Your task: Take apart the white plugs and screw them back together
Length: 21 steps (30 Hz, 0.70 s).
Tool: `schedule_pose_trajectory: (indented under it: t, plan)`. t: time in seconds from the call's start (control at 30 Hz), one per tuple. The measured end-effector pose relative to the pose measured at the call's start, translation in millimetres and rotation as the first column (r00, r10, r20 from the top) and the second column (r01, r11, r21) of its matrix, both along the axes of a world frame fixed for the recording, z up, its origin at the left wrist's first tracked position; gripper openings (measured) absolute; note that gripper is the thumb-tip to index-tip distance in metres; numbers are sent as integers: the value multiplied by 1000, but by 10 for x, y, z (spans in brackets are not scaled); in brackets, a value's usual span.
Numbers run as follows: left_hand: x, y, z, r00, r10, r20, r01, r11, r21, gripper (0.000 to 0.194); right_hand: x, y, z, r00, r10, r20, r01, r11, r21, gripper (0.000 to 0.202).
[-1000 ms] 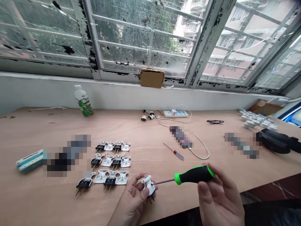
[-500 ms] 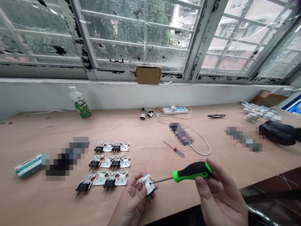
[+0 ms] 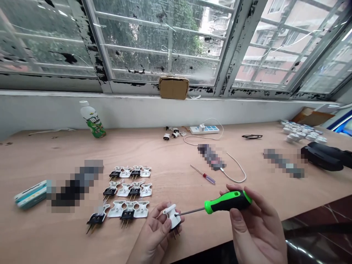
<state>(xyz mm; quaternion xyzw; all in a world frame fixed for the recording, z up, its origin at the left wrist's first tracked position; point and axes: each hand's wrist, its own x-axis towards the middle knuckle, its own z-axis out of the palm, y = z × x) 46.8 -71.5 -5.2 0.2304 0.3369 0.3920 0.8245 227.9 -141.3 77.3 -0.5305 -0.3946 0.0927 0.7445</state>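
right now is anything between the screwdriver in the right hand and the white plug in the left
Nothing visible: the screwdriver runs unobstructed from the right hand to the white plug in the left hand, its tip at the plug's face.

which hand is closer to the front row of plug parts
Left: the left hand is just right of that front row of plug parts, holding a plug; the right hand is farther right, holding the green screwdriver.
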Motion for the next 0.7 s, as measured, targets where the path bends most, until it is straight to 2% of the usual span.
schedule_pose_trajectory:
  t: [0.17,0.27,0.7]
  plan:
    - [-3,-19,107,1000,-8,24,8,1000,-10,53,-7,-1,15,998,48,46,-50,998,34,42]
    - [-6,-31,143,999,-8,42,8,1000,-9,52,-12,1,27,998,37,49,-39,998,39,41]
    - [-5,-27,100,996,42,80,-39,999,-35,54,-54,7,173,995,-101,-10,101,994,49,38]
